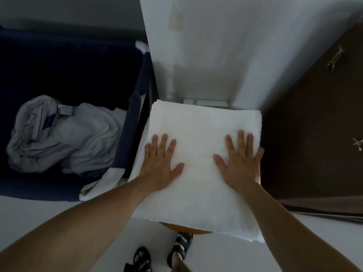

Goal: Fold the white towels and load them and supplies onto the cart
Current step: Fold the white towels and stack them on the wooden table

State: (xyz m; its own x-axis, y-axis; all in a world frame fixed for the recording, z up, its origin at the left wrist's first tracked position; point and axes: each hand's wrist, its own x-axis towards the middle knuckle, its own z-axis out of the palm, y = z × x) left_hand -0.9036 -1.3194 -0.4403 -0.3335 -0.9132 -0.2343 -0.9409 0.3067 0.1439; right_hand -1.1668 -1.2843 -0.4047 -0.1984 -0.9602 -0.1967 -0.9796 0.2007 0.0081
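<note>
On the white towel (204, 122) at your twelve o'clock, your left hand (161, 165) and right hand (241, 163) press flat, fingers spread, gripping nothing, probably smoothing the fold.

Left hand (161, 161), right hand (241, 160), forearms (110, 209) bare; dark strappy open-toed sandals (181, 246).

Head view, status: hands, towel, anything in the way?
Left hand and right hand flat, pressing the white towel. Towel folded, near edge overhanging its support. Teal box just behind it.
</note>
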